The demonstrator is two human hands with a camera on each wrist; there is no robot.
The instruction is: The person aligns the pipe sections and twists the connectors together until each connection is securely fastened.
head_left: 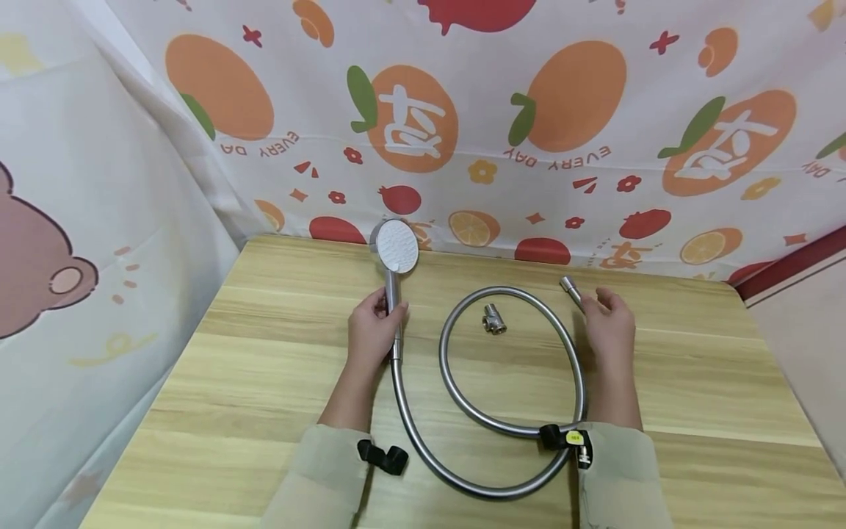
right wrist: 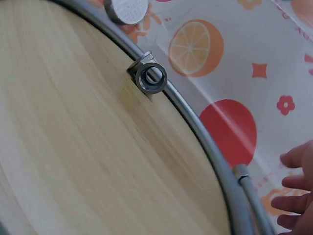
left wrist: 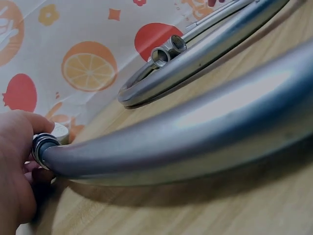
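My left hand grips the handle of a silver shower head, whose white spray face is turned up. From the handle's lower end a grey metal shower hose loops across the table. In the left wrist view, the left hand is wrapped around the handle beside the hose joint. My right hand is near the hose's free end. The right wrist view shows that hand with its fingers spread, apart from the hose end. Inside the loop lies a small chrome tee fitting with threaded openings.
The wood-grain table carries all these things. A fruit-print cloth hangs along its back edge, and a pale cloth with a bear print hangs at the left. Black wrist cameras are strapped over both sleeves; the right one overlaps the hose in view.
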